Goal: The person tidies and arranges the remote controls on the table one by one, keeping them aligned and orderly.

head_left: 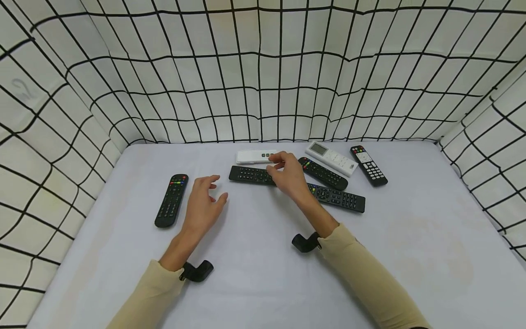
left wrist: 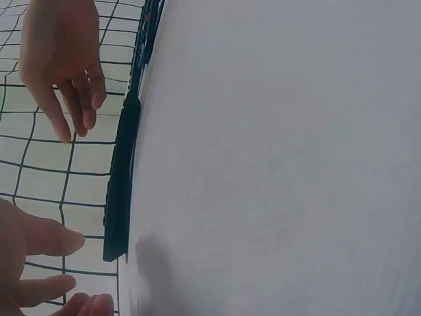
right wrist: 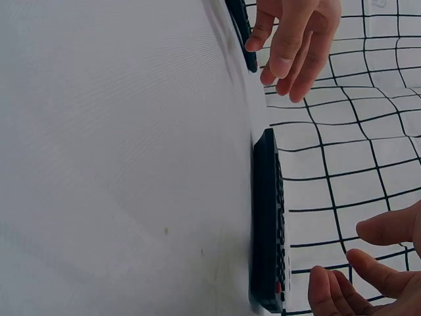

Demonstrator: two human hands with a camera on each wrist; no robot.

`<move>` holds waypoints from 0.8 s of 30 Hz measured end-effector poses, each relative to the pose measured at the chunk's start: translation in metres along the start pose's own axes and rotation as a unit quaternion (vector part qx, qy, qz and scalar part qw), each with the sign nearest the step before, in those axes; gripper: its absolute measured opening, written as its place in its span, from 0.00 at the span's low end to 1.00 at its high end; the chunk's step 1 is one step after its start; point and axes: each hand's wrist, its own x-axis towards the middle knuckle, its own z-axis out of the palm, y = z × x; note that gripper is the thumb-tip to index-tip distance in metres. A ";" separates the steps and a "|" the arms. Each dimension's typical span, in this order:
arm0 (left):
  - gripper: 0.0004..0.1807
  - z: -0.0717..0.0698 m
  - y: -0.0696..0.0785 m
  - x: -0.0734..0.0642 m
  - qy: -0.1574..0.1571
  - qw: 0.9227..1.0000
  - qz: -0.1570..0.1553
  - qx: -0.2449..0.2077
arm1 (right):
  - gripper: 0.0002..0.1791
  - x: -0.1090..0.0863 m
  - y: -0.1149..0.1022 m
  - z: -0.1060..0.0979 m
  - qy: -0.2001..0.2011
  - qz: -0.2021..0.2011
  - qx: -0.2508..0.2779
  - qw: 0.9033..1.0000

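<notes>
My left hand [head_left: 201,208] hovers with parted, relaxed fingers just right of a long black remote control [head_left: 171,201], holding nothing. My right hand [head_left: 289,178] is over the middle group of remotes, its fingers loosely bent and nothing between them. Below it lies a black remote [head_left: 248,175], partly covered by the hand in the head view. Behind that is a white remote [head_left: 251,156]. Another black remote [head_left: 343,199] extends from beneath the right wrist. In the right wrist view, a gap separates the fingers [right wrist: 378,273] from the black remote [right wrist: 266,224].
Right of the right hand lie a slanted black remote [head_left: 324,173], a white remote with a small screen [head_left: 333,158] and a black remote with pale keys [head_left: 370,167]. A black wire grid [head_left: 279,73] with white sheeting encloses the white tabletop [head_left: 263,274] at back and sides.
</notes>
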 end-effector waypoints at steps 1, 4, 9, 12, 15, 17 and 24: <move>0.30 0.001 0.000 0.000 -0.003 1.000 -0.004 0.003 | 0.16 -0.001 0.002 0.000 -0.004 0.005 -0.005 1.000; 0.31 0.002 -0.001 0.000 -0.008 1.000 -0.008 0.007 | 0.16 -0.004 0.005 -0.003 -0.010 0.010 -0.020 1.000; 0.32 0.005 0.002 0.005 -0.013 1.000 -0.004 -0.004 | 0.18 -0.004 0.006 -0.012 -0.008 0.010 -0.042 0.999; 0.33 0.008 0.004 0.009 -0.019 1.000 -0.007 -0.010 | 0.19 -0.005 0.008 -0.016 -0.015 0.025 -0.056 0.998; 0.34 0.012 0.007 0.013 -0.023 1.000 -0.011 -0.017 | 0.21 -0.006 0.010 -0.019 -0.027 0.038 -0.068 0.997; 0.35 0.015 0.007 0.014 -0.025 0.999 -0.013 -0.023 | 0.21 -0.006 0.011 -0.020 -0.033 0.043 -0.075 0.996; 0.38 0.024 0.009 0.020 -0.033 0.999 -0.012 -0.033 | 0.23 -0.009 0.018 -0.021 -0.049 0.056 -0.097 0.993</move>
